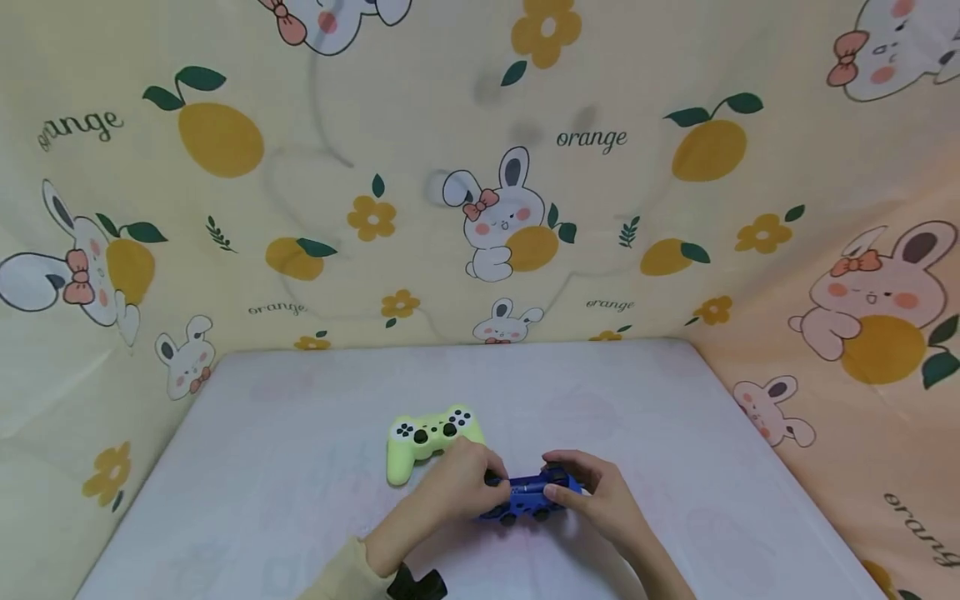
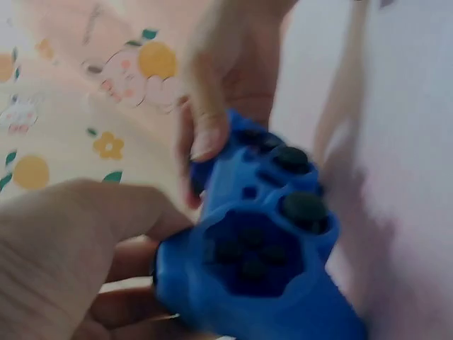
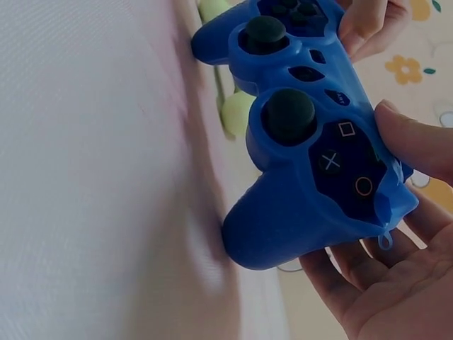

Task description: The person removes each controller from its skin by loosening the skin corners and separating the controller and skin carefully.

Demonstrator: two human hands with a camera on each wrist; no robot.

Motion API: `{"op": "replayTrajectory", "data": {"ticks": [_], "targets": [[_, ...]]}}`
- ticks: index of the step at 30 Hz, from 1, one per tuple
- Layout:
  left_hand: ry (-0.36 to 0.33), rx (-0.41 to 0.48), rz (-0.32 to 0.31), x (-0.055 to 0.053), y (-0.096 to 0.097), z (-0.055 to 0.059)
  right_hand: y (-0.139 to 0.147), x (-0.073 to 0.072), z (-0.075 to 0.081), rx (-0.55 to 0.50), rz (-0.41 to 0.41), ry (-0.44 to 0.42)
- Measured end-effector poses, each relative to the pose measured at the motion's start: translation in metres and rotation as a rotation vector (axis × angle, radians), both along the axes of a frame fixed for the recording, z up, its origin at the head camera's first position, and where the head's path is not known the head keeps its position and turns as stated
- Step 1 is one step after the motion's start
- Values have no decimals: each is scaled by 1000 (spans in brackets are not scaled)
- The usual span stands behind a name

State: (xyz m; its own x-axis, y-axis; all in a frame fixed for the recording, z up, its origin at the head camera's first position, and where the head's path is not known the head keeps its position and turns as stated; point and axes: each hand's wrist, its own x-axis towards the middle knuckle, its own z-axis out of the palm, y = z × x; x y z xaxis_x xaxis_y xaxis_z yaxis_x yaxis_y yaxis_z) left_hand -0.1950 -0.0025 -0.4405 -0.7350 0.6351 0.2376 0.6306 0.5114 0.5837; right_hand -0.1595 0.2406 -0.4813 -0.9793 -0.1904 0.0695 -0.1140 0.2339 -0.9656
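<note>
The blue controller (image 1: pixel 529 498) lies directly between our left grip (image 1: pixel 471 478) and our right grip (image 1: pixel 597 486), its long axis running side to side, neither grip nearer. Each pinches one end between thumb and fingers, low at the counter (image 1: pixel 592 400); whether it touches down, we cannot tell. Both grips angle inward, the lime controller (image 1: pixel 402 457) beyond the left.

Lime controller (image 1: pixel 434 438), white tabletop (image 1: pixel 300 450), rabbit-print cloth (image 1: pixel 420 100)

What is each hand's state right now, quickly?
Left hand: holding one end of the blue game controller.
Right hand: holding its other end.
</note>
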Motion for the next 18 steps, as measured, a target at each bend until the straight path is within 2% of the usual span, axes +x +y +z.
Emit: {"op": "replayTrajectory", "data": {"ticks": [5, 12, 18], "targets": [[96, 22, 66, 8, 4, -1, -3, 0, 2, 22, -12, -7], [139, 28, 207, 14, 15, -5, -4, 2, 4, 41, -32, 27], [184, 76, 278, 17, 17, -11, -4, 0, 6, 54, -33, 33]]}}
